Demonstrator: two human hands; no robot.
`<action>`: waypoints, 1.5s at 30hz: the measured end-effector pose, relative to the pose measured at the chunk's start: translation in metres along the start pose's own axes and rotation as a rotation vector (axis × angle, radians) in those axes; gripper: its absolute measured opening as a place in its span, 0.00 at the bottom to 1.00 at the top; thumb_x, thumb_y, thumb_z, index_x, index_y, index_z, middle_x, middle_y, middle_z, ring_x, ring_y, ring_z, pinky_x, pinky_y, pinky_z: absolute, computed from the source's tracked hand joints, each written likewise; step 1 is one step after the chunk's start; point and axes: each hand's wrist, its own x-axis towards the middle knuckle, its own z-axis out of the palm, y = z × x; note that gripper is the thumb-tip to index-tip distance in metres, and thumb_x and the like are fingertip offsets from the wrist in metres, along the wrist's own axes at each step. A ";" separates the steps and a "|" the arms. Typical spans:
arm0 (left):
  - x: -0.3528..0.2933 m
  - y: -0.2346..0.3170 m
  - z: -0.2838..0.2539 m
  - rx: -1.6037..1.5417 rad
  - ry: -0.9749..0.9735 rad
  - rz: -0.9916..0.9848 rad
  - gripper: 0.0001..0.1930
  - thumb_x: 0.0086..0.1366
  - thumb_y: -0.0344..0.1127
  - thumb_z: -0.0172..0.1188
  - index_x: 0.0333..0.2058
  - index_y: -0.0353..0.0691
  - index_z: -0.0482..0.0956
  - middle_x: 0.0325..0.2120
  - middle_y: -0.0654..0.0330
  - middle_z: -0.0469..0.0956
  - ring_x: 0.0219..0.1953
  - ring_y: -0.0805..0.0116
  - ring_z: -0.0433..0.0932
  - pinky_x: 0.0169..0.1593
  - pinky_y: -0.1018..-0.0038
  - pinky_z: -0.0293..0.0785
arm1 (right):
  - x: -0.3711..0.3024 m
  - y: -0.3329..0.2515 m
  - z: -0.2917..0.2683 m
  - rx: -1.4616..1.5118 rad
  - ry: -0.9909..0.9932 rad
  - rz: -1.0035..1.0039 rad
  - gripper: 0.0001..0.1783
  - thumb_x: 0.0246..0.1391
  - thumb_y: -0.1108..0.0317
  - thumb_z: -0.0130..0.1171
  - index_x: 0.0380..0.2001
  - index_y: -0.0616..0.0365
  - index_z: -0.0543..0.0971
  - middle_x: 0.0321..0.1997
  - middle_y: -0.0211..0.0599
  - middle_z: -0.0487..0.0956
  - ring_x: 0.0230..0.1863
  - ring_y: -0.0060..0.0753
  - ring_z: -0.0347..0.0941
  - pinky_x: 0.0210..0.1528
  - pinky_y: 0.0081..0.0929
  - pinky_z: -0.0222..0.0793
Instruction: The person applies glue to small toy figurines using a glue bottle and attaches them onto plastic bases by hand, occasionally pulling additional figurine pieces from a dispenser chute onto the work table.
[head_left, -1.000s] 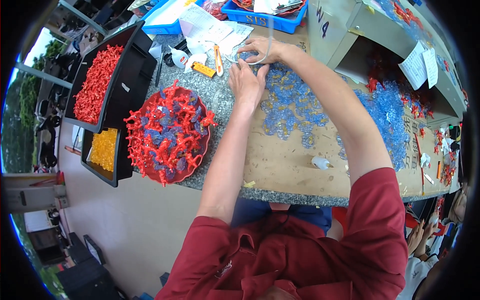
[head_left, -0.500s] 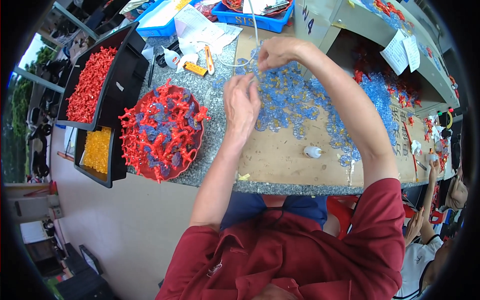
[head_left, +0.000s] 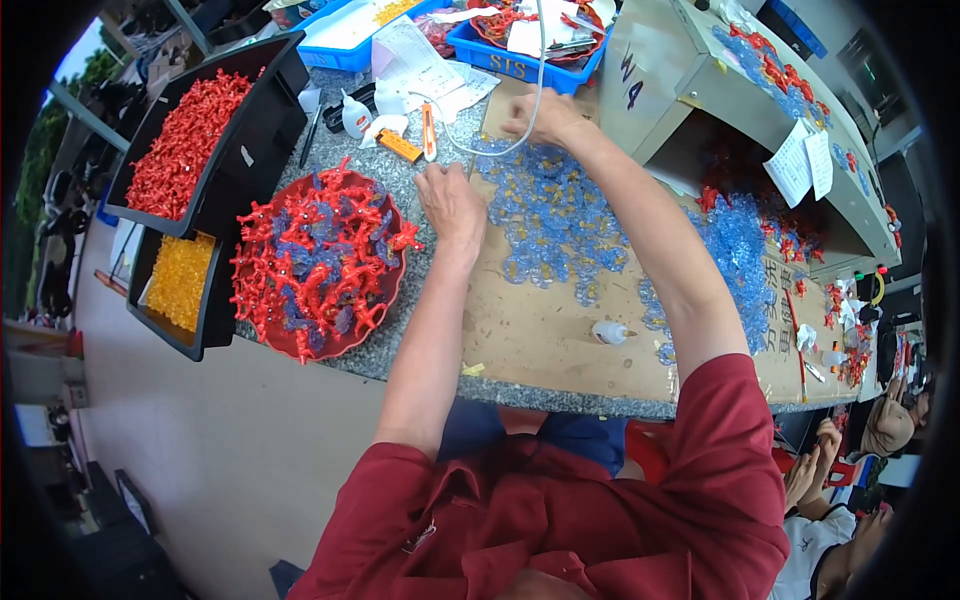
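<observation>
The two hands, nearly together a moment ago, now stand wider apart: the left hand (head_left: 453, 205), fingers curled, has shifted left toward the orange cutter (head_left: 429, 132); the right hand (head_left: 545, 115) is bunched at the far edge of the clear blue pieces (head_left: 555, 215) spread over the worktop's cardboard (head_left: 530, 330). I can't tell whether either grips anything.

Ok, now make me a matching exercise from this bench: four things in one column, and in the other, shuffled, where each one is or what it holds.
Column one:
1. Red bowl
2. Translucent yellow pieces
3. Utility knife
4. Right hand

Column two:
A. Inside the lower black bin
B. At the far edge of the translucent blue pieces
C. Heaped with red figures and purple pieces
D. Beside the small orange box

Pairs: 1-C, 2-A, 3-D, 4-B
</observation>
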 end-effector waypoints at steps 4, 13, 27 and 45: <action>0.001 0.010 0.008 -0.142 0.091 0.005 0.10 0.53 0.23 0.52 0.35 0.31 0.75 0.32 0.50 0.68 0.39 0.52 0.66 0.45 0.62 0.65 | 0.025 0.022 0.052 0.297 0.249 -0.564 0.21 0.51 0.52 0.53 0.44 0.52 0.77 0.47 0.46 0.74 0.54 0.43 0.66 0.57 0.33 0.59; -0.030 0.026 -0.017 -0.313 -0.124 0.089 0.17 0.57 0.33 0.54 0.45 0.33 0.74 0.42 0.46 0.72 0.45 0.50 0.69 0.50 0.64 0.64 | -0.041 0.009 0.023 0.242 -0.274 -0.487 0.16 0.50 0.55 0.54 0.36 0.54 0.79 0.35 0.43 0.78 0.40 0.42 0.73 0.45 0.34 0.67; -0.041 0.023 -0.023 -0.300 -0.361 0.179 0.45 0.53 0.63 0.55 0.59 0.32 0.56 0.56 0.40 0.59 0.63 0.46 0.49 0.62 0.54 0.42 | -0.004 0.042 0.039 0.185 0.037 0.097 0.28 0.51 0.43 0.48 0.49 0.48 0.74 0.56 0.49 0.68 0.57 0.48 0.62 0.59 0.37 0.58; -0.098 0.069 -0.036 -0.335 -0.527 0.409 0.60 0.33 0.53 0.74 0.63 0.42 0.47 0.59 0.40 0.51 0.61 0.44 0.51 0.62 0.57 0.51 | -0.144 0.044 0.048 0.071 0.266 -0.350 0.15 0.51 0.61 0.55 0.39 0.59 0.76 0.40 0.42 0.74 0.48 0.46 0.68 0.50 0.37 0.64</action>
